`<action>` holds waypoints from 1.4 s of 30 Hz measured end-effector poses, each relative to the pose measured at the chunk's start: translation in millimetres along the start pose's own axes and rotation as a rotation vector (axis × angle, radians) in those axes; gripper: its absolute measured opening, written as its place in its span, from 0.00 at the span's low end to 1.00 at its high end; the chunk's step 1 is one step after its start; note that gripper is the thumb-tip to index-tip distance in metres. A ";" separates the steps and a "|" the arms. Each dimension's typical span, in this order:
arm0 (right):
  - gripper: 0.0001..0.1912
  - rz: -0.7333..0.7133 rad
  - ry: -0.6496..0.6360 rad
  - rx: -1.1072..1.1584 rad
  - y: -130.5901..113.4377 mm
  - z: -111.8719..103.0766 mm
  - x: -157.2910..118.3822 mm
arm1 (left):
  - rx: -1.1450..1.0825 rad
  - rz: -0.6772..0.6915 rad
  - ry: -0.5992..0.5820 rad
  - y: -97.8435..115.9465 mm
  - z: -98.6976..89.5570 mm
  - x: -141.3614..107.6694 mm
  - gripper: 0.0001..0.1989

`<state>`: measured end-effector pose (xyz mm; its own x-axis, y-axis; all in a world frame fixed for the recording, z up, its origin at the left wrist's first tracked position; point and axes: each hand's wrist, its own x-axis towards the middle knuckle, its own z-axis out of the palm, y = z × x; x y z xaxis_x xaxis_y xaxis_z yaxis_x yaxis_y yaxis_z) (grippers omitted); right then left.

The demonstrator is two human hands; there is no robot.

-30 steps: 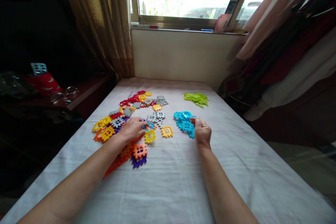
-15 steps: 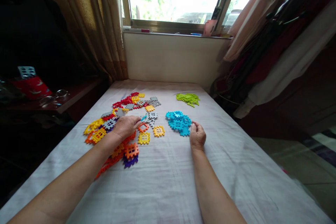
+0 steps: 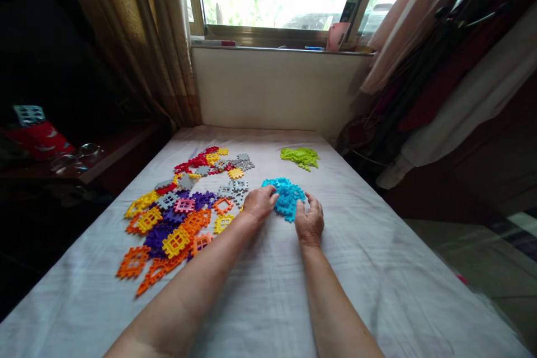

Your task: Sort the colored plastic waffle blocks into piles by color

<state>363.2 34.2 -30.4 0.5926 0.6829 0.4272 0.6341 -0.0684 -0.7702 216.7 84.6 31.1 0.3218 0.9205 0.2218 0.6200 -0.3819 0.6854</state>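
Note:
A pile of sky-blue plastic interlocking building pieces (image 3: 288,196) lies on the sheet between my two hands. My left hand (image 3: 259,202) reaches in from the pile's left edge, its thumb and fingertips slightly parted against the blue pieces; no separate piece shows in it. At the pile's right edge, my right hand (image 3: 310,222) stands with thumb and fingers apart and holds nothing. Beyond my left forearm spread mixed pieces: grey window-shaped ones (image 3: 240,185), a yellow piece (image 3: 224,223), orange ones (image 3: 197,221) and purple ones (image 3: 157,239).
Lime-green pieces (image 3: 300,157) form a pile farther back. Red pieces (image 3: 197,163) lie at the back left. The sheet-covered bed (image 3: 268,302) meets a wall under the window. Clothes (image 3: 436,117) hang on the right; glasses (image 3: 75,159) rest on a dark side table.
My left hand has moved right from the mixed pieces to the blue pile, bringing over the blue piece it held. My right hand's fingers have opened beside the pile.

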 end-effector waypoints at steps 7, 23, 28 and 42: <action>0.28 -0.417 -0.245 -0.410 -35.5 0.7 -1.7 | 0.187 -0.013 0.156 -40.5 -54.0 -57.9 0.12; 0.20 -0.497 -0.492 -0.736 -33.9 8.9 48.2 | 0.411 -0.102 0.568 -117.5 -131.4 -122.4 0.16; 0.19 -0.364 -0.406 -0.813 1.9 -8.1 87.8 | 0.388 -0.131 0.553 -121.3 -129.1 -120.5 0.16; 0.21 -0.720 -0.539 -0.576 -23.0 3.4 56.7 | 0.377 -0.138 0.550 -123.6 -126.9 -121.2 0.16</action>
<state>380.5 76.9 9.9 -0.2238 0.9213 0.3180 0.9700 0.2424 -0.0197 10.2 30.8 7.5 -0.1271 0.8332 0.5382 0.8686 -0.1686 0.4660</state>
